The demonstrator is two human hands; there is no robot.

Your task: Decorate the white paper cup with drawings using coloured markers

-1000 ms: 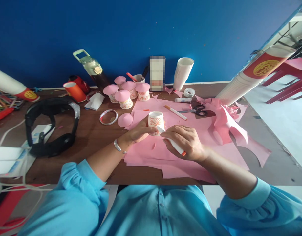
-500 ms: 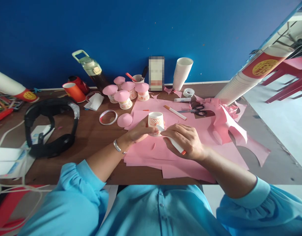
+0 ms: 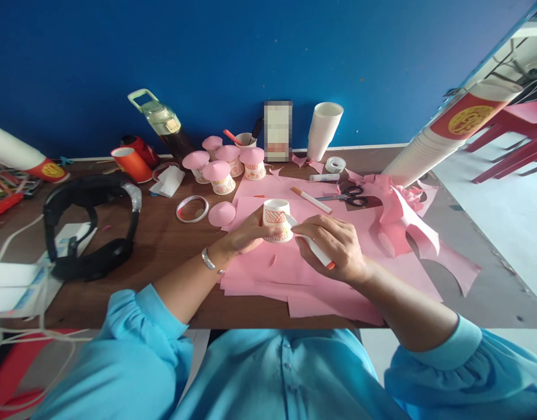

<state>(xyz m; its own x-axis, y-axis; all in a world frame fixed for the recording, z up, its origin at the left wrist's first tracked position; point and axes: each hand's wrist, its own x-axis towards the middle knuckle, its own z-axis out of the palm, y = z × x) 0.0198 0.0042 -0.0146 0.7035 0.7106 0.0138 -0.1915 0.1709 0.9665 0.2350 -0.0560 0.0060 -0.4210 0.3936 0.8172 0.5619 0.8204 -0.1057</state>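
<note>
My left hand (image 3: 250,234) is closed around the left side of a white paper cup (image 3: 276,223) marked with orange-red drawings, a crosshatched patch near its upper part. The thumb lies across the cup's front. In my right hand (image 3: 332,242) is a white marker with an orange end (image 3: 316,249), its tip against or very near the cup's right side. Pink paper sheets (image 3: 260,274) lie beneath both hands. A pink paper cone (image 3: 222,214) rests left of the cup. Behind it stand several decorated cups with pink cone tops (image 3: 218,175).
Scissors (image 3: 356,196), another marker (image 3: 312,200) and a tape roll (image 3: 335,164) lie beyond my right hand. Pink scraps (image 3: 412,216) pile at the right. Stacked white cups (image 3: 323,131) and a phone (image 3: 278,131) stand by the blue wall. A black headset-like band (image 3: 93,227) lies left.
The marker in my right hand has shifted slightly right along the cup. The patch on the cup shows more crosshatched lines. My left hand holds its place.
</note>
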